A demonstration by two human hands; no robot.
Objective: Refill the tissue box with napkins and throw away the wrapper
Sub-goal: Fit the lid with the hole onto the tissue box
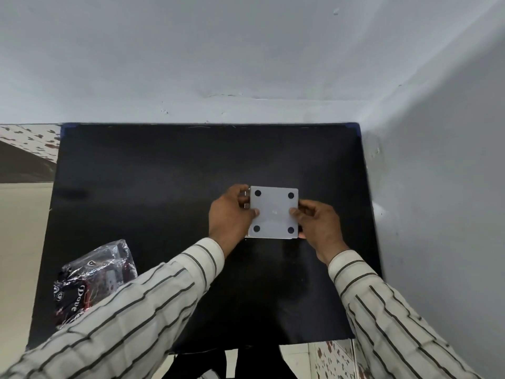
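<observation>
Left hand grip closed on left edge of tissue box; right hand grip closed on right edge. Box sits mid worktop, underside up, four dark feet showing. Likely step: seating base panel. Press both sides evenly, keep panel square, avoid pinching napkins inside. Wrapper lies near left, well apart, not yet binned.

Table open around box; wrapper near-left, wall probably crowding right.
</observation>
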